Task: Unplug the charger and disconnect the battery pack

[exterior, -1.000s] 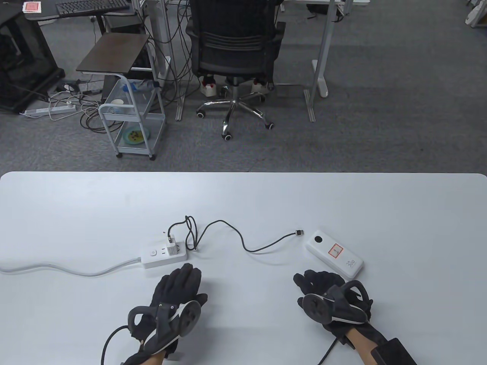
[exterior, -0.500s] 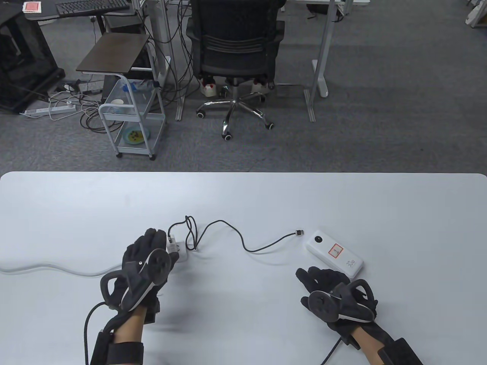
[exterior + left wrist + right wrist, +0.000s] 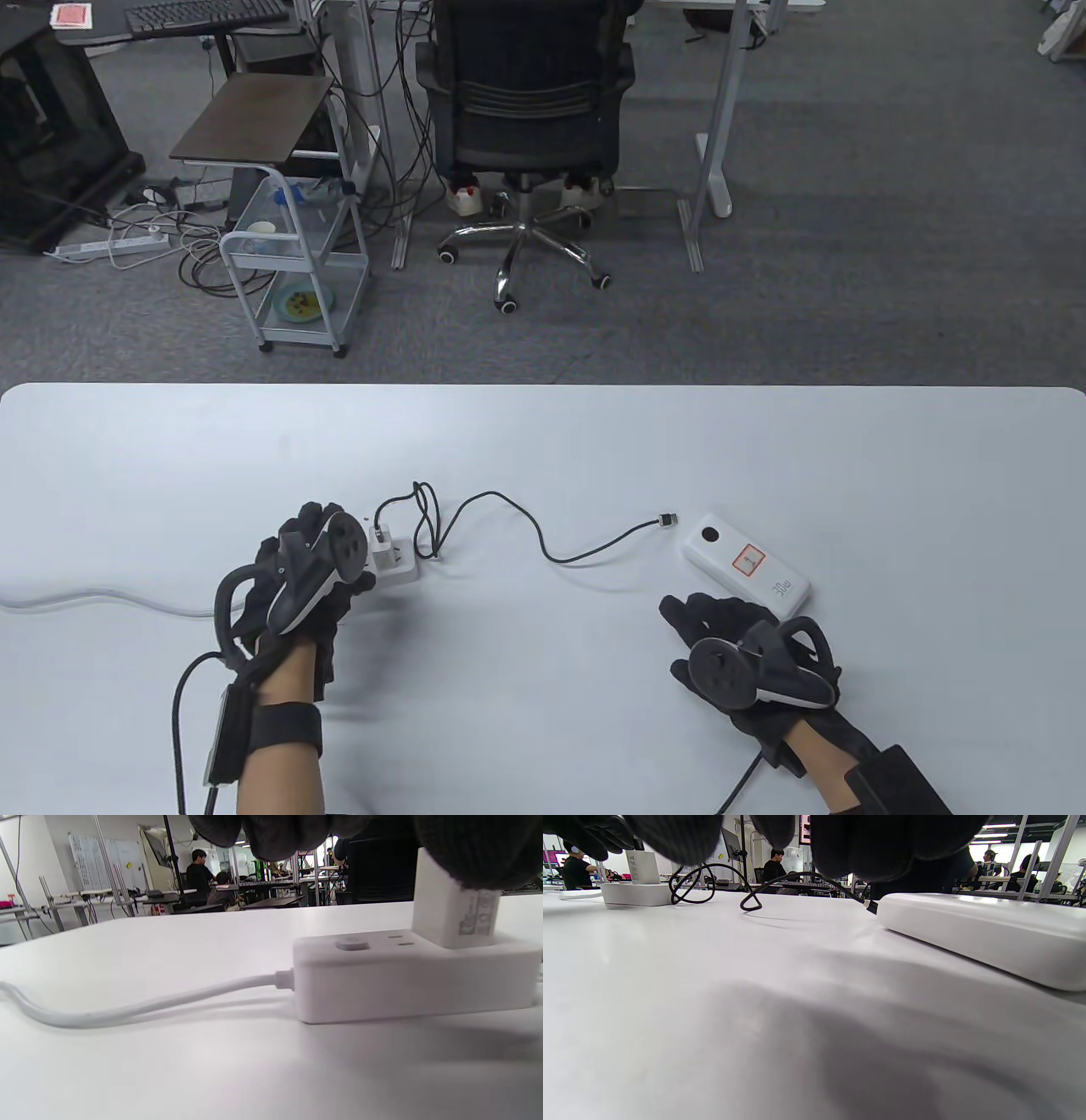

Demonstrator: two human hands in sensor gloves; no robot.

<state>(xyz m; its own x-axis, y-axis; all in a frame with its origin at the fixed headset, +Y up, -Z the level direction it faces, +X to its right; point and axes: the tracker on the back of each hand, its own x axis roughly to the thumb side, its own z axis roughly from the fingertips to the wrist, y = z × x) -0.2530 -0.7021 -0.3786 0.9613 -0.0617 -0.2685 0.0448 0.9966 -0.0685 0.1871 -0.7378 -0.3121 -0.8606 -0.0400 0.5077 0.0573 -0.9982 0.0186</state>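
Observation:
A white charger (image 3: 383, 543) stands plugged into a white power strip (image 3: 400, 567). My left hand (image 3: 316, 543) lies over the strip's left part. In the left wrist view a finger (image 3: 471, 853) covers the top of the charger (image 3: 454, 916); I cannot tell whether the hand grips it. A black cable (image 3: 509, 509) runs from the charger to a loose plug (image 3: 668, 519), which lies just apart from the white battery pack (image 3: 747, 576). My right hand (image 3: 721, 624) rests open on the table, just in front of the pack and off it.
The strip's white cord (image 3: 127, 601) trails off the table's left edge. The cable forms a loop (image 3: 427, 526) right of the charger. An office chair (image 3: 526, 127) and a small cart (image 3: 288, 263) stand on the floor beyond the table's far edge.
My left hand has moved forward and left from the bare table onto the power strip and up to the charger. My right hand has barely shifted. Cable and battery pack have not moved.

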